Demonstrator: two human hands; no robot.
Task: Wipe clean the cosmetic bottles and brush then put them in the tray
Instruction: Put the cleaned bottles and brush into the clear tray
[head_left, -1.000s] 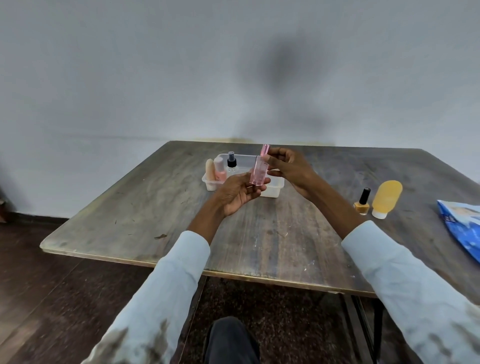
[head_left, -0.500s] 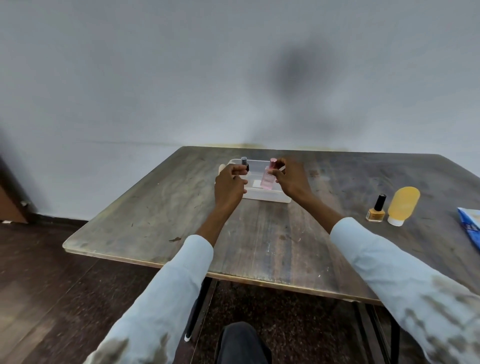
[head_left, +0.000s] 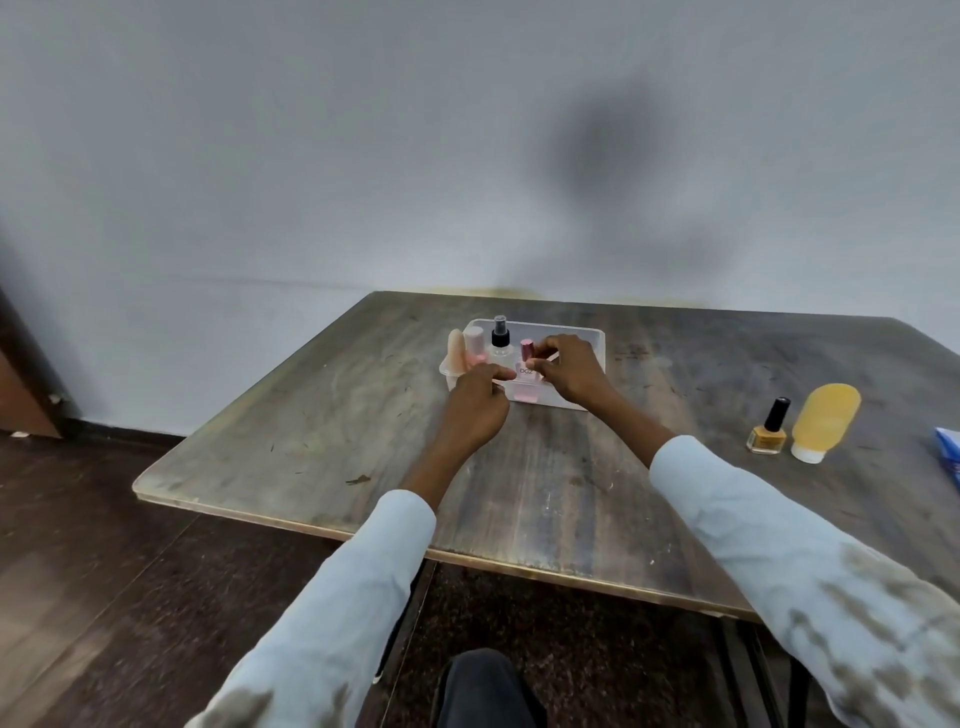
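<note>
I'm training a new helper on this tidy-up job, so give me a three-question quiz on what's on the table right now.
1. True or false: the pink bottle stands inside the tray.
2. Which hand holds the pink bottle near its cap? A. left B. right
3. Fill in: two things stand on the table outside the tray, the nail polish bottle and the ____ tube.

Key: 1 true. 2 B; the left hand is at the tray's near edge, and its grip cannot be made out. 3 yellow.
</note>
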